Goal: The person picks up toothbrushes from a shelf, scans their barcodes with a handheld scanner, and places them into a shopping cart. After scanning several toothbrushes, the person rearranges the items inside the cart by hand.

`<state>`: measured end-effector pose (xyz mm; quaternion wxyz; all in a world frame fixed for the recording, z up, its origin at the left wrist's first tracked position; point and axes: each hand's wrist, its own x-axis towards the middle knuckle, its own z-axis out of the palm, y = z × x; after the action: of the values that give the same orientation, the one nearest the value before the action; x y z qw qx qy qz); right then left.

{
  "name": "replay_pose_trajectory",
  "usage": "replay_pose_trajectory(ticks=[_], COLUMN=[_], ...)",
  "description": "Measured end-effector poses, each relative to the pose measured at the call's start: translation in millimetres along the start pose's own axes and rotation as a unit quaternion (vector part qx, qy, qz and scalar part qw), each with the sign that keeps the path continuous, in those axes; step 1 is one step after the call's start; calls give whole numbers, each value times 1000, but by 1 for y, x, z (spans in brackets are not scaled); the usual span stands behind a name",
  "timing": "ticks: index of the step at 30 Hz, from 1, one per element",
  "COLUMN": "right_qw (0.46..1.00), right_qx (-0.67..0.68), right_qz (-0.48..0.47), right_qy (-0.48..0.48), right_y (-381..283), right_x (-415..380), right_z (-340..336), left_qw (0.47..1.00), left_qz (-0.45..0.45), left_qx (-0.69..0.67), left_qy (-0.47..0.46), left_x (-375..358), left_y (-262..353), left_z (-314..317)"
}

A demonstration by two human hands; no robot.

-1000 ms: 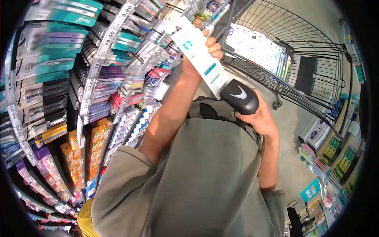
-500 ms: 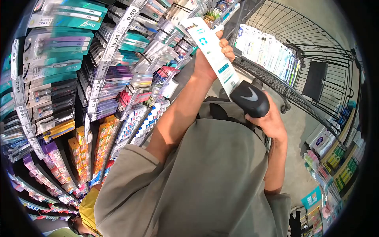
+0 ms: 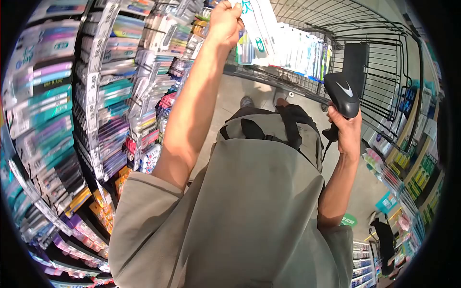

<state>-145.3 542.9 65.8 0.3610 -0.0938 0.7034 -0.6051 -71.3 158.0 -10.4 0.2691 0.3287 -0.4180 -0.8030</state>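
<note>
My left hand (image 3: 225,24) is stretched far forward, its fingers closed on the edge of a long white toothbrush pack (image 3: 258,24). The pack has green print and is cut off by the top of the view. It overlaps a row of upright toothbrush packs (image 3: 307,50) in the wire shopping cart (image 3: 384,72). My right hand (image 3: 347,132) is wrapped around the handle of a black barcode scanner (image 3: 342,95) with a light curved mark on its head. The scanner is at the right, apart from the pack, in front of the cart's near side.
A tall shelf rack (image 3: 91,96) with price strips and hanging toothbrush packs fills the left side. Boxed goods (image 3: 101,211) line its lower rows. At the right stand more shelf goods (image 3: 418,192). The tiled floor (image 3: 223,103) shows between rack and cart.
My left hand has carried the toothbrush pack forward and left, over the cart. My right hand has drawn the scanner up and right, away from the pack. The view has shifted.
</note>
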Motion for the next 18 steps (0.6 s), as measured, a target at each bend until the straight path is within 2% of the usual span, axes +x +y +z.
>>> replay_pose_trajectory(ticks=[1,2,4,5,7,9,11,13,15,18], right_qw=[1000,999,999,998,997,996,996,994,994,990], right_qx=[3,6,3,-1,-5,-3,-40,-58,-54,-61], right_qz=[16,31,43,51,64,76,62,87,93,126], right_qy=[8,17,32,42,47,55,59,39,18,7], right_y=[1,3,7,9,16,13,18,15,16,19], right_x=[3,4,6,7,10,10,13,17,21,26], right_z=[-9,-17,-27,-31,-39,-42,-47,-52,-57,-62], left_qw=[1000,990,929,933,908,806,807,807,782,758], left_qz=[-5,16,57,45,-2,-95,-125,-158,-194,-173], left_qx=[0,138,360,351,415,569,553,535,538,592], left_qy=[-3,17,64,64,66,134,165,195,245,212], left_x=[8,16,35,39,55,64,71,79,87,116], left_y=[-7,-15,-44,-66,-108,-133,-152,-160,-166,-203], left_z=[6,12,11,5,-23,-31,-46,-51,-54,-95])
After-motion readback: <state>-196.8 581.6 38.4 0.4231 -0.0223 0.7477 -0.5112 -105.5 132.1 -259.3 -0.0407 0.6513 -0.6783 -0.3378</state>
